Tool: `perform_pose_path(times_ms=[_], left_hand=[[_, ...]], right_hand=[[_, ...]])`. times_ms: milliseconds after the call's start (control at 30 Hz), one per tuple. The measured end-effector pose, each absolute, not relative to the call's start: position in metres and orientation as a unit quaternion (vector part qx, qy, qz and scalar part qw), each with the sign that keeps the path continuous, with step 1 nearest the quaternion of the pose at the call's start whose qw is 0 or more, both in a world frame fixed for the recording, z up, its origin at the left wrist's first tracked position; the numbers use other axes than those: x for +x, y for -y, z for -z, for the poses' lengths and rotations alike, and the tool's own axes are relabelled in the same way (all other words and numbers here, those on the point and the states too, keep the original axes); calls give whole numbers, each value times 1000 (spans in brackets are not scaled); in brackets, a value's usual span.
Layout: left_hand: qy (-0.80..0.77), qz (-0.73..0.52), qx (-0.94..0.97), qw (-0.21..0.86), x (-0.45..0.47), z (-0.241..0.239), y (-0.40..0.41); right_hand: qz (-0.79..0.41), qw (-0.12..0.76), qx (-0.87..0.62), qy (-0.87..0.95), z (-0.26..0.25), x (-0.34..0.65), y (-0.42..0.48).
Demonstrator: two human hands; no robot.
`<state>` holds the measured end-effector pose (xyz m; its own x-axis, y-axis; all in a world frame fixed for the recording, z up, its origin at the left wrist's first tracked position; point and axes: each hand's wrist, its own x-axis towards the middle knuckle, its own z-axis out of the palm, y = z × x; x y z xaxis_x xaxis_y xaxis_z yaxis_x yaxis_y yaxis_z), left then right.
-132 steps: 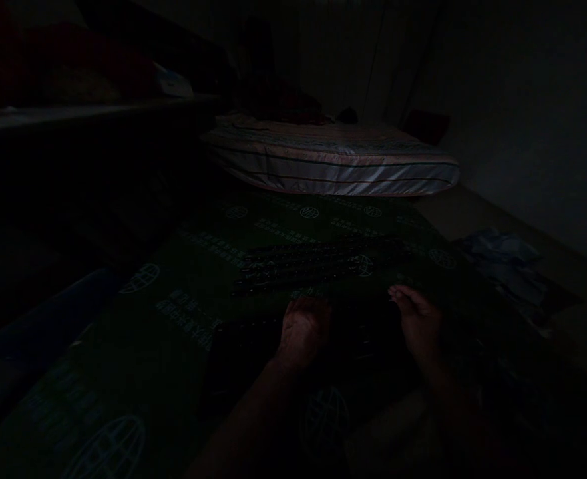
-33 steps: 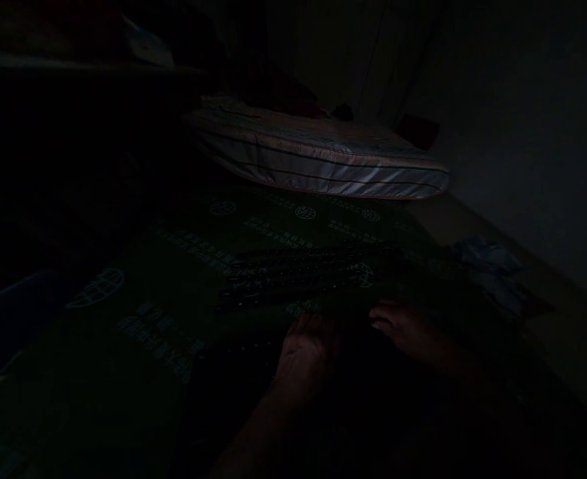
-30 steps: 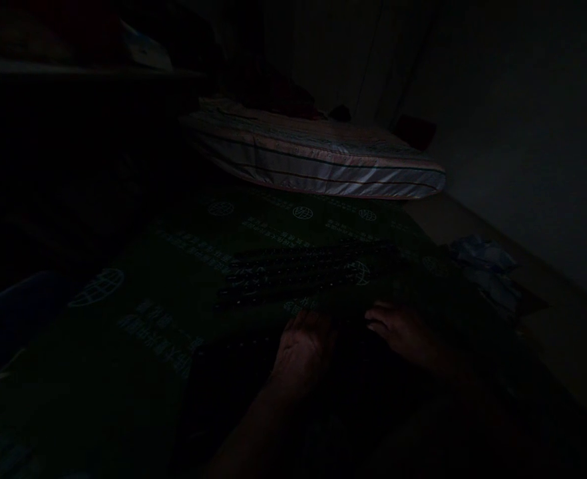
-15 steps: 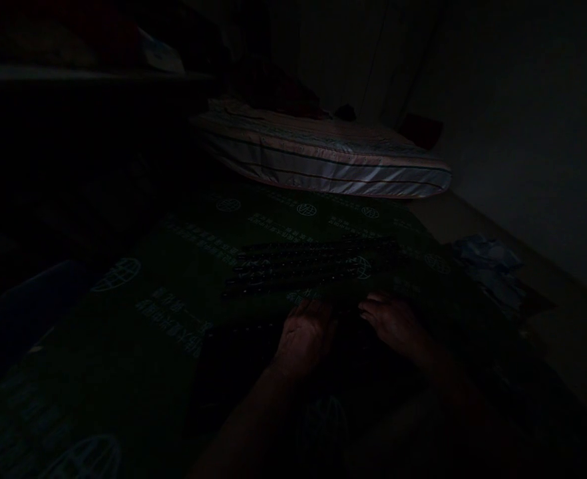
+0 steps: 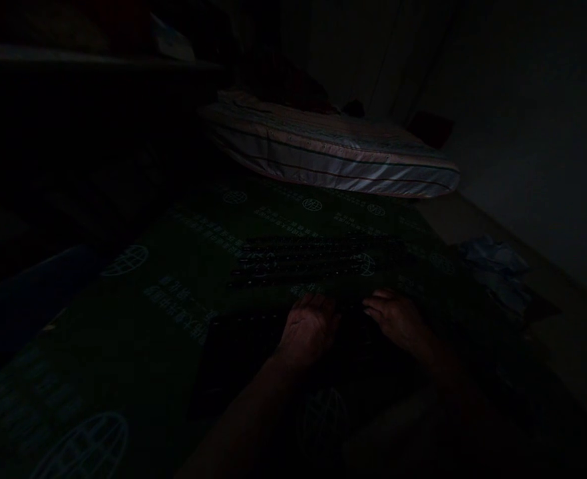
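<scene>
The scene is very dark. A dark flat panel [image 5: 243, 359] with a row of small pale dots along its far edge lies in front of me. My left hand [image 5: 311, 329] is closed over that far edge, knuckles up, its fingertips hidden. To its right, my right hand [image 5: 398, 322] has fingers and thumb drawn together at the same edge. Whatever lies between them is too dark to make out. Beyond the hands, several dark dotted strips [image 5: 293, 273] lie side by side, apart from the panel.
Everything rests on a green printed sheet [image 5: 168, 366] with globe marks and lettering. A striped mattress [image 5: 343, 159] lies at the back. Crumpled pale cloth or plastic [image 5: 493, 256] is on the floor to the right. A shelf edge [image 5: 98, 56] crosses the upper left.
The whole view has shifted slightly, so things appear a little to the right. Both hands keep nearly the same position at the panel's far edge.
</scene>
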<state>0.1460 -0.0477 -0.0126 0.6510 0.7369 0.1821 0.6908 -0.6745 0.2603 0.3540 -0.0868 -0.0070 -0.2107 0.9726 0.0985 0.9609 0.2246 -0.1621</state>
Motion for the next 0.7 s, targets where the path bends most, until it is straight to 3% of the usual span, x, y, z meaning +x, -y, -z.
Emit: perform_pose_path(times_ms=[700], left_hand=[[-391, -140, 906, 77, 146, 13, 48]], right_hand=[[-33, -13, -614, 789, -8, 348, 73]])
